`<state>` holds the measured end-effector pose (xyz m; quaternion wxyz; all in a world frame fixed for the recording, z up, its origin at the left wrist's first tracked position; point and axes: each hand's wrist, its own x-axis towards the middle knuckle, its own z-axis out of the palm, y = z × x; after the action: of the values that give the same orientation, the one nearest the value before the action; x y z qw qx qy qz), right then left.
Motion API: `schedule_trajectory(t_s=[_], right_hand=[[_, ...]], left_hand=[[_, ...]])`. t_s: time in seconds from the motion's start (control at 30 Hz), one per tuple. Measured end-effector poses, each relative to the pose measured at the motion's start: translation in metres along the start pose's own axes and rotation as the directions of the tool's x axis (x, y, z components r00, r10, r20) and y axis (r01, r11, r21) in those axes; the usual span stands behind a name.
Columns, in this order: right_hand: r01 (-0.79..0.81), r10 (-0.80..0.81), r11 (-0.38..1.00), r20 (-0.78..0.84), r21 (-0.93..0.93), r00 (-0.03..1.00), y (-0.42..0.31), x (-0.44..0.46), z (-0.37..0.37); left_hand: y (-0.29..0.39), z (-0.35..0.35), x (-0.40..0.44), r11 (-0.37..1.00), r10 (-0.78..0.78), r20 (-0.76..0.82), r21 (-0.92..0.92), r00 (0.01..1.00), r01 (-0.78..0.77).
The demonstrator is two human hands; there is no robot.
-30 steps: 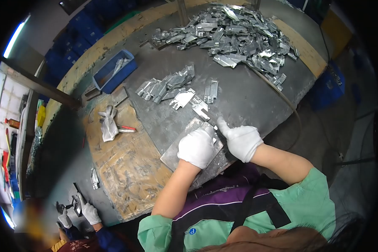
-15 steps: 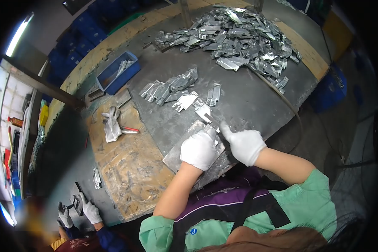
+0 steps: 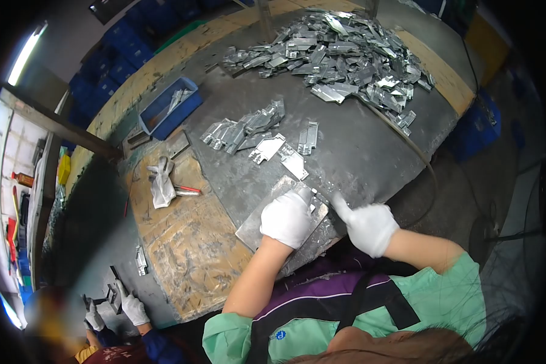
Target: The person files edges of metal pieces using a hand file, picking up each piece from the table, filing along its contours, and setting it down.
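My left hand (image 3: 287, 218), in a white glove, is closed over a metal part (image 3: 313, 208) and presses down on a flat metal plate (image 3: 252, 229). Most of that part is hidden under the glove; a bright edge shows by the fingertips. To the right, my white-gloved right hand (image 3: 372, 229) has its index finger stretched forward and the others curled. It appears to hold a narrow dark bar-like tool, blurred and mostly hidden. Just beyond the plate lies a shiny stamped metal part (image 3: 293, 162), with another metal part (image 3: 267, 147) beside it and one more (image 3: 308, 138) farther back.
Several parts form a row (image 3: 242, 126) mid-table; a large heap of parts (image 3: 358, 57) covers the far end. A blue bin (image 3: 171, 109) stands at the left. A spare glove (image 3: 162, 185) lies on brown board (image 3: 188, 255). A co-worker's gloved hands (image 3: 130, 304) work at lower left.
My right hand has drawn back to the right, away from the left hand, and the dark tool no longer reaches over the nearest part. My left hand stays in place.
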<state>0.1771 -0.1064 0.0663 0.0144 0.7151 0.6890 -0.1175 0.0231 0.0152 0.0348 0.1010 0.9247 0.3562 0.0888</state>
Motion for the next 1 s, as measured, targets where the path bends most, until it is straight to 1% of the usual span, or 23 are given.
schedule_trajectory(t_s=[0.03, 0.1, 0.13, 0.17, 0.2, 0.27, 0.3, 0.37, 0.4, 0.43, 0.5, 0.53, 0.63, 0.7, 0.77, 0.83, 0.87, 0.9, 0.97, 1.0], right_hand=[[-0.019, 0.018, 0.999, -0.009, -0.035, 1.0, 0.002, -0.01, 0.008], [0.02, -0.022, 0.999, -0.044, -0.048, 0.999, 0.007, -0.013, 0.014], [0.048, -0.056, 0.995, -0.096, -0.082, 0.994, 0.007, -0.006, 0.013], [0.019, -0.019, 1.0, -0.076, -0.004, 0.997, 0.003, 0.006, 0.009], [0.009, -0.011, 1.0, -0.097, -0.017, 0.995, -0.001, 0.02, 0.007], [0.015, -0.018, 1.0, -0.159, -0.021, 0.987, -0.003, 0.04, 0.017], [0.016, -0.019, 1.0, -0.165, -0.019, 0.986, -0.003, 0.039, 0.017], [0.009, 0.005, 0.992, -0.117, 0.124, 0.993, -0.004, 0.026, 0.016], [-0.026, 0.031, 0.994, -0.045, 0.11, 0.999, -0.008, 0.012, 0.009], [-0.046, 0.05, 0.977, -0.012, 0.208, 0.999, -0.009, -0.001, 0.016], [-0.036, 0.077, 0.921, -0.091, 0.388, 0.993, -0.012, -0.015, 0.031], [-0.058, 0.125, 0.886, -0.116, 0.46, 0.985, -0.013, -0.013, 0.039], [0.0, 0.148, 0.808, -0.203, 0.589, 0.968, -0.023, 0.01, 0.045], [-0.054, 0.183, 0.751, -0.128, 0.658, 0.975, -0.029, 0.028, 0.04], [-0.073, 0.207, 0.766, -0.137, 0.639, 0.969, -0.031, 0.023, 0.044], [0.161, 0.021, 0.868, -0.358, 0.469, 0.933, -0.026, 0.006, 0.053], [0.07, 0.086, 0.808, -0.235, 0.586, 0.968, -0.026, -0.01, 0.048], [0.07, 0.084, 0.809, -0.233, 0.584, 0.969, -0.026, -0.012, 0.041], [-0.048, 0.107, 0.786, -0.06, 0.617, 0.992, -0.029, -0.016, 0.035], [0.094, 0.067, 0.799, -0.243, 0.594, 0.968, -0.028, -0.009, 0.05]], left_hand=[[-0.001, 0.0, 0.0, 1.0, 0.019, 0.008, -0.008, 1.0, -0.019], [0.002, -0.005, 0.0, 0.999, 0.034, 0.026, -0.002, 0.999, -0.034], [0.003, -0.004, -0.002, 1.0, 0.028, 0.054, 0.012, 0.998, -0.028], [0.002, -0.003, 0.0, 0.999, 0.018, 0.065, 0.032, 0.998, -0.02], [0.002, 0.001, -0.001, 0.999, 0.011, 0.033, 0.042, 0.999, -0.012], [0.003, -0.002, -0.001, 0.999, 0.004, 0.025, 0.051, 1.0, -0.005], [0.004, -0.002, -0.002, 0.999, -0.006, 0.026, 0.049, 1.0, 0.004], [0.004, -0.001, -0.003, 0.998, -0.015, 0.029, 0.062, 0.999, 0.013], [0.004, 0.0, -0.001, 0.997, -0.029, 0.031, 0.069, 0.999, 0.026], [0.003, 0.0, 0.0, 0.998, -0.03, 0.028, 0.065, 0.999, 0.028], [0.002, 0.0, -0.001, 0.999, 0.024, 0.012, 0.044, 1.0, -0.024], [0.002, 0.0, -0.002, 0.999, 0.028, 0.026, 0.044, 0.999, -0.029], [0.004, -0.004, 0.0, 0.997, -0.018, 0.065, 0.081, 0.998, 0.013], [0.004, -0.002, 0.001, 0.998, -0.022, 0.061, 0.062, 0.998, 0.018], [0.004, -0.001, -0.002, 0.998, -0.038, 0.058, 0.043, 0.998, 0.036], [0.003, 0.0, -0.003, 0.997, -0.055, 0.048, 0.059, 0.997, 0.053], [0.002, 0.0, -0.002, 0.997, -0.058, 0.046, 0.059, 0.997, 0.055], [0.003, 0.0, -0.002, 0.997, -0.057, 0.051, 0.063, 0.997, 0.054], [0.004, 0.0, -0.003, 0.997, -0.047, 0.073, 0.064, 0.996, 0.042], [0.004, -0.002, -0.003, 0.997, -0.048, 0.072, 0.061, 0.996, 0.043]])
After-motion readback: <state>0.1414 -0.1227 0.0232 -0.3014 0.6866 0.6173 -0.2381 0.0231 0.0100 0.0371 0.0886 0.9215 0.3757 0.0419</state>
